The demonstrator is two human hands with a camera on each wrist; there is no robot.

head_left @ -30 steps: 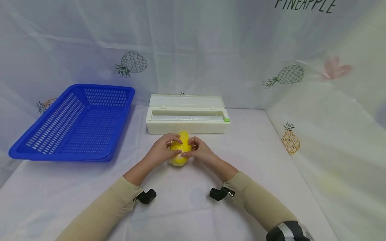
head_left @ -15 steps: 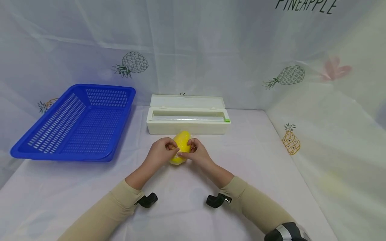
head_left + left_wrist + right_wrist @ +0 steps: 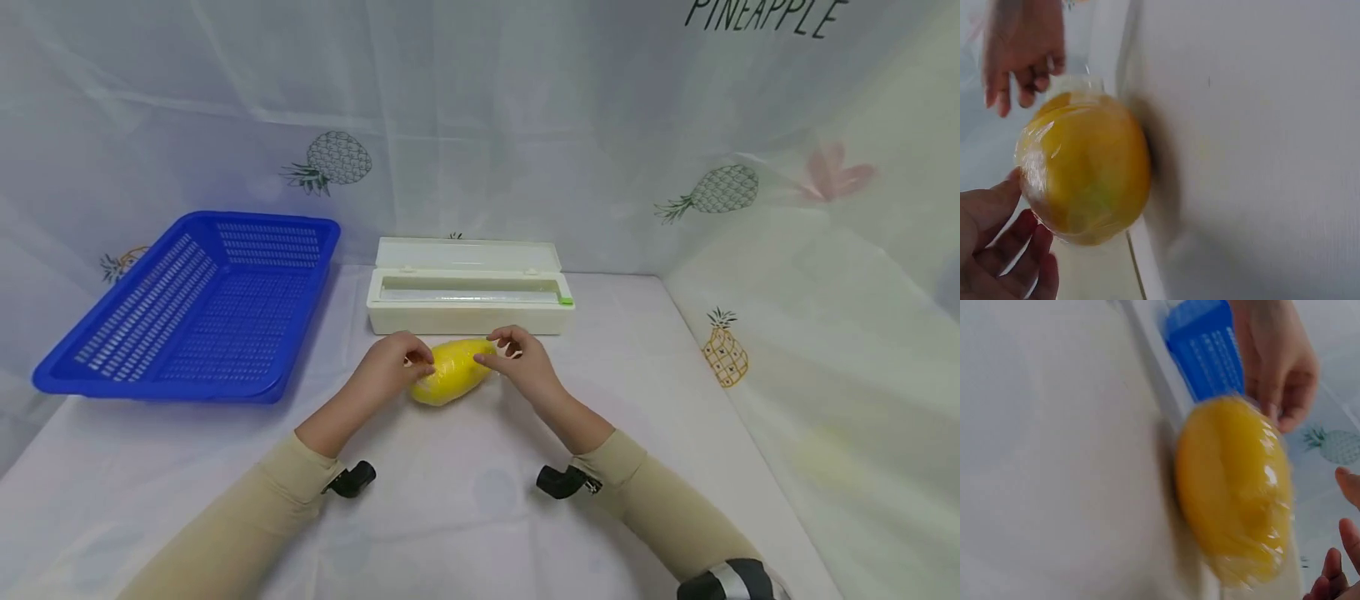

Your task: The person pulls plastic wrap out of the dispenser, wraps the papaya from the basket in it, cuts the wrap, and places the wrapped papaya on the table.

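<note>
A plump yellow fruit (image 3: 453, 372), mango-like and wrapped in clear cling film, lies aslant on the white cloth. At its left end my left hand (image 3: 382, 367) pinches the film between thumb and forefinger; the right wrist view shows this left hand (image 3: 1282, 375) at the far end of the fruit (image 3: 1232, 487). My right hand (image 3: 528, 367) hovers by the right end with thumb and fingers spread. In the right wrist view those right fingers (image 3: 1349, 540) stand apart from the film. Loose film (image 3: 1075, 84) gathers at the right end in the left wrist view.
Behind the fruit stands a white cling film dispenser (image 3: 472, 319), lid raised, with a roll inside and a green slider (image 3: 566, 301). A blue plastic basket (image 3: 168, 389) sits at the left. A pineapple-print curtain (image 3: 480, 150) hangs behind.
The wrapped fruit has turned from pointing away to lying nearly crosswise. My right hand has moved right and its fingers have come off the fruit; the left hand has shifted slightly left.
</note>
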